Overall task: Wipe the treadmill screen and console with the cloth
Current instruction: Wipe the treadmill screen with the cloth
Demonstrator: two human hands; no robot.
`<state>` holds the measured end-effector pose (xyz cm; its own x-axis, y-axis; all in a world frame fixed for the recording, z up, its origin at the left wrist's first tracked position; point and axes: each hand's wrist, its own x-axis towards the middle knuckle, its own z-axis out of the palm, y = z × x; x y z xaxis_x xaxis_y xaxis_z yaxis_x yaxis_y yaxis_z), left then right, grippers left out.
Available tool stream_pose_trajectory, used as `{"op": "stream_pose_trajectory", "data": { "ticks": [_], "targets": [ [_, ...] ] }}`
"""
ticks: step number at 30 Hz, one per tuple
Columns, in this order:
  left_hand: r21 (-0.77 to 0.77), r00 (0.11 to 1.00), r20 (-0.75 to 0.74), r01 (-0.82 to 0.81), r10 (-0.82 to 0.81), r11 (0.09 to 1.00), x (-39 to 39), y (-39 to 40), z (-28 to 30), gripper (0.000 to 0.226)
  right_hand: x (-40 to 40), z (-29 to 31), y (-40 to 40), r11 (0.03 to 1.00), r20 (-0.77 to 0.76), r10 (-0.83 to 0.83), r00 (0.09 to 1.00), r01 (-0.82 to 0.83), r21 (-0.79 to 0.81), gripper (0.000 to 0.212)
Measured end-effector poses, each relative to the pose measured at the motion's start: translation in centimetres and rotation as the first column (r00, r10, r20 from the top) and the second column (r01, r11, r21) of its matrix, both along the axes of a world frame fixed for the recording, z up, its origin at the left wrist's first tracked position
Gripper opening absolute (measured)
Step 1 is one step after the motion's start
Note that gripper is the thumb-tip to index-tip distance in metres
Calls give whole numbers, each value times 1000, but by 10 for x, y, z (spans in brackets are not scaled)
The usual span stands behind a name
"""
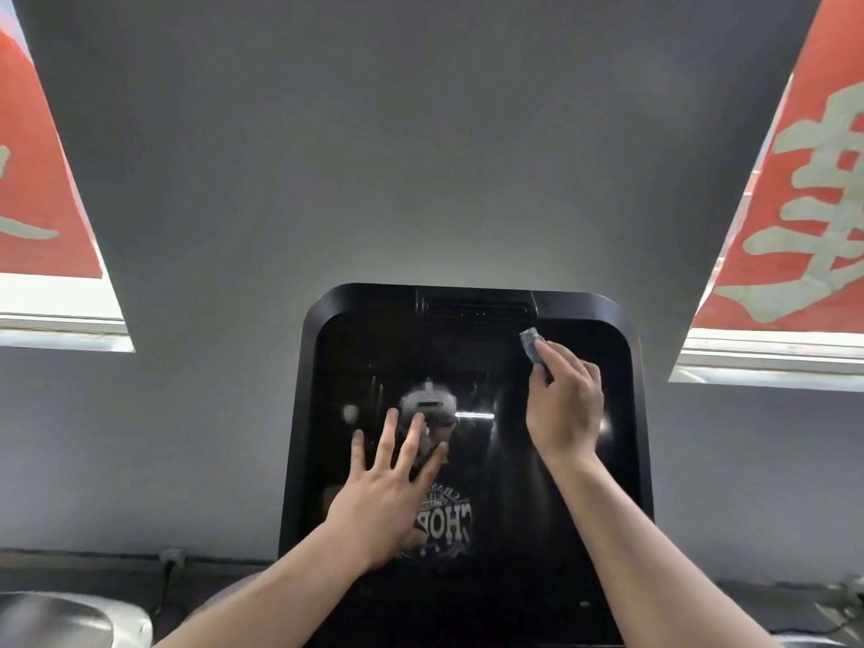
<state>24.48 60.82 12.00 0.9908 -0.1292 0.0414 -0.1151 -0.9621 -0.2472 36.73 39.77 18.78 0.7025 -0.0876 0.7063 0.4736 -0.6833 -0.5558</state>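
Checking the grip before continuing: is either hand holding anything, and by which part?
Right hand pinches the bunched blue cloth by its lower end, against the screen. Left hand holds nothing.

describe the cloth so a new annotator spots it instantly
Find the big black treadmill screen in the centre. Near its upper right, just below the vent slots, the right hand pinches a small wadded cloth. It is the only pale blue thing against the black.

Mirrored "CHOP" shirt lettering reflected in the black screen [467, 460]; one large, unreadable character per red banner [813, 189].
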Motion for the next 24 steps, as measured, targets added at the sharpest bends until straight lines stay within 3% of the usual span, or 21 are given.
{"op": "stream_pose_trajectory", "data": {
  "ticks": [2,4,6,7,9,11,15,17,20,21,24],
  "targets": [
    [0,1000,2,0,0,1000,0,0,0,119,10,-19,28,977,12,2,1000,0,-213,46],
    [-9,1000,9,5,-5,1000,1,2,-1,119,9,-37,47,883,46,170,984,-132,-451,57],
    [-9,1000,7,5,-5,1000,1,2,0,118,15,-30,43,816,102,279,955,-180,-550,56],
    [-10,1000,2,4,-4,1000,1,2,1,118,24,-22,33,829,139,271,952,-158,-537,53],
    [-13,1000,4,3,-3,1000,1,1,0,118,38,-13,14,936,180,118,977,-49,-348,48],
    [-16,1000,7,0,0,1000,1,1,0,118,30,-17,25,972,89,23,996,-2,-234,48],
    [-18,1000,-2,-3,3,1000,1,0,2,119,9,-33,51,802,78,349,934,-255,-540,52],
    [-16,1000,-8,-5,5,1000,0,-1,3,119,29,-17,31,847,155,306,939,-194,-495,45],
    [-23,1000,-2,-7,7,1000,-1,-1,4,119,35,-15,17,955,107,84,991,-49,-293,46],
    [-27,1000,-2,-7,7,1000,0,-1,4,119,27,-22,27,938,88,111,990,-75,-339,47],
    [-22,1000,1,-2,2,1000,0,0,3,120,13,-32,32,772,98,401,911,-278,-572,50]
  ]
}}
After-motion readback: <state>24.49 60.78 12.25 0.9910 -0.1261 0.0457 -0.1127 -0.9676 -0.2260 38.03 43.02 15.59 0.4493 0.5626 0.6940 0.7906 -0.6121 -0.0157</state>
